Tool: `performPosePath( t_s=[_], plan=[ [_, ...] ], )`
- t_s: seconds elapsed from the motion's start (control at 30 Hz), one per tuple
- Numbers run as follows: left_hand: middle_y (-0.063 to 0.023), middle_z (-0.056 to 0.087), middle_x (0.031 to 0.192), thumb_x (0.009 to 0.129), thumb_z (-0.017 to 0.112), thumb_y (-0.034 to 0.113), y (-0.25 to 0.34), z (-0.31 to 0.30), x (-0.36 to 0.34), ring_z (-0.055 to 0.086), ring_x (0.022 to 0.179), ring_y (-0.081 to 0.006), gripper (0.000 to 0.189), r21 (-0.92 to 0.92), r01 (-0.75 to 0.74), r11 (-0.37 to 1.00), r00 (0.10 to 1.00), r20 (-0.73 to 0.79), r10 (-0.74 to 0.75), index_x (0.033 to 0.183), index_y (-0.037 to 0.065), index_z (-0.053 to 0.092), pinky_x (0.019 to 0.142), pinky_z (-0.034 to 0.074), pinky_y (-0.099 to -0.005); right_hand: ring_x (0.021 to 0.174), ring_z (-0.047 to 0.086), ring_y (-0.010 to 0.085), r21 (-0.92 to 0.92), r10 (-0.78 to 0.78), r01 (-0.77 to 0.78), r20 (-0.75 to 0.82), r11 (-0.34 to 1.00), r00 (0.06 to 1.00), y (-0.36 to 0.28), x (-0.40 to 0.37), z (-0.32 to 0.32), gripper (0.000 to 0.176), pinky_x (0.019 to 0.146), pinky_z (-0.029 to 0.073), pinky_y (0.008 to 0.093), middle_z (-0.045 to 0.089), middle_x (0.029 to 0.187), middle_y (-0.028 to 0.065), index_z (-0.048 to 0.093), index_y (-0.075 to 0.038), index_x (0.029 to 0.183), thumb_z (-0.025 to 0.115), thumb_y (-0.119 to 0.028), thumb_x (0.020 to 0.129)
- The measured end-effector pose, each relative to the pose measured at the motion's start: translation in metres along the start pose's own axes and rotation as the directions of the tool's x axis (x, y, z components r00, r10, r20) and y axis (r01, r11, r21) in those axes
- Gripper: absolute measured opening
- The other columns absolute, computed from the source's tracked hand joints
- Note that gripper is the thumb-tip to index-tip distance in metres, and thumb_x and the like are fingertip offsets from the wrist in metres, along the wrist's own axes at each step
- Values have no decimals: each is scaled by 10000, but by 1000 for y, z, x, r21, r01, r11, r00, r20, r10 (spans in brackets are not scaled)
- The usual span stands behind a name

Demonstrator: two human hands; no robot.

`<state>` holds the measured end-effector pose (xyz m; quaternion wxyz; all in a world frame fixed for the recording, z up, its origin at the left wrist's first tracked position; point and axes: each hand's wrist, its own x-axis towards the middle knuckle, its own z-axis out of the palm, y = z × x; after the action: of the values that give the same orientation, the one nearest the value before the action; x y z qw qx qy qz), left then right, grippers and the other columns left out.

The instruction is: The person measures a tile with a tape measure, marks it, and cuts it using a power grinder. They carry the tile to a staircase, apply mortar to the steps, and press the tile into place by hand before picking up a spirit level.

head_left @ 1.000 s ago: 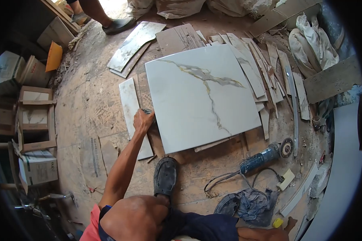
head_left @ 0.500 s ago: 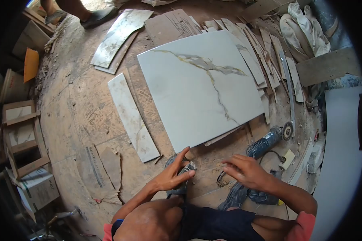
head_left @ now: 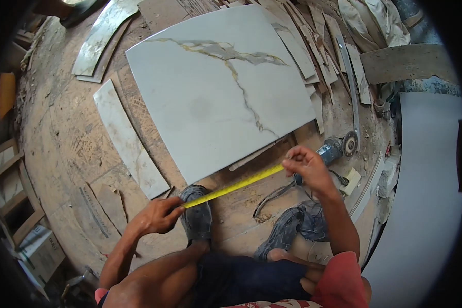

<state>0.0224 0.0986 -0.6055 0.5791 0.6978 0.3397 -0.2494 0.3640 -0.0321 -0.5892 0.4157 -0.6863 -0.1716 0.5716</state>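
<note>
Tape measure (head_left: 236, 186), just the one, was held straight over one shoe (head_left: 196, 220) by two hands: left hand (head_left: 160, 215) clamped on one end, right hand (head_left: 309, 168) pinched on the other, probably so sag was avoided. Past that, one grinder (head_left: 329, 150) was parked near one big marble-look tile (head_left: 190, 118), laid flat, presumably so it was kept steady.

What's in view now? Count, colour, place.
Large tile: 1, white, centre
Tape measure: 1, yellow, between grips
Grinder: 1, blue, right of large tile
Tile strip: 1, white, left of large tile
Curved pieces: 2, whitish, upper left
Offcuts: many, white and brown, upper right
Metal bar: 1, grey, right
Socket block: 1, cream, beside grinder
Box: 1, white, lower left
Person's shoes: 2, dark, lower centre
Left grip: 1, bare, on tape
Right grip: 1, bare, on tape
</note>
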Motion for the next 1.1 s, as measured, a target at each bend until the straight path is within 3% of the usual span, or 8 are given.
performPosePath(
  t_s=[0.07, 0.2, 0.3, 0.43, 0.5, 0.7, 0.9, 1.1],
  plan=[
    [-91, 619, 771, 850, 490, 192, -23, -15, 0, 584, 714, -164, 229, -96, 54, 994, 995, 84, -46, 936, 2, 585, 660, 466, -296, 639, 529, 57, -141, -117, 90, -193, 986, 974, 0, 20, -39, 150, 574, 450, 184, 568, 751, 7, 529, -47, 869, 649, -102, 797],
    [-122, 631, 857, 880, 466, 159, -13, -24, 16, 604, 806, -180, 227, -266, 15, 964, 999, -37, -25, 953, -23, 582, 748, 478, -300, 628, 511, 48, -115, -259, 240, -207, 964, 944, 25, 48, -39, 140, 575, 437, 173, 562, 741, -1, 550, -30, 880, 635, -117, 812],
    [-102, 640, 823, 903, 457, 196, -9, -25, 29, 606, 805, -195, 253, -175, 51, 983, 997, -45, -60, 966, -13, 584, 750, 474, -316, 621, 479, 38, -374, -440, 312, -327, 873, 837, 35, 61, -32, 150, 565, 419, 175, 549, 740, -7, 574, -6, 918, 583, -141, 855],
    [-98, 641, 820, 908, 455, 205, -16, -19, 34, 602, 797, -183, 255, -163, 24, 986, 1000, -13, -26, 997, -2, 573, 740, 469, -313, 657, 542, 110, -625, -605, 354, -244, 696, 758, 43, 57, -32, 146, 593, 458, 261, 587, 827, 71, 562, 36, 952, 557, -50, 834],
    [-97, 640, 819, 909, 456, 210, -17, -18, 34, 600, 794, -175, 259, -195, 29, 980, 1000, 0, -29, 1013, 1, 568, 735, 468, -312, 697, 573, 179, -800, -672, 335, -111, 497, 732, 37, 47, -28, 154, 621, 470, 309, 589, 865, 122, 556, 44, 960, 540, 3, 812],
    [-76, 625, 794, 909, 474, 262, -12, -25, 39, 594, 771, -143, 296, -182, 51, 982, 999, 16, -49, 1045, 15, 565, 709, 472, -310, 749, 587, 277, -913, -782, 302, -28, 273, 623, 42, 47, -23, 157, 639, 463, 337, 585, 865, 155, 546, 36, 969, 527, 14, 815],
    [-69, 629, 765, 903, 487, 243, -13, -25, 45, 609, 739, -139, 266, -170, 65, 983, 998, 2, -66, 1035, 34, 585, 677, 481, -303, 728, 586, 313, -873, -725, 275, -121, 403, 678, 39, 49, -17, 160, 634, 458, 360, 584, 821, 173, 545, 17, 985, 515, 5, 829],
    [-61, 627, 766, 902, 483, 226, -12, -26, 44, 599, 724, -138, 263, -132, 75, 988, 997, 6, -75, 1063, 37, 572, 670, 480, -306, 705, 584, 296, -931, -711, 186, -99, 313, 697, 39, 50, -20, 202, 628, 458, 362, 600, 834, 175, 575, 17, 1021, 523, -12, 827]
  ],
)
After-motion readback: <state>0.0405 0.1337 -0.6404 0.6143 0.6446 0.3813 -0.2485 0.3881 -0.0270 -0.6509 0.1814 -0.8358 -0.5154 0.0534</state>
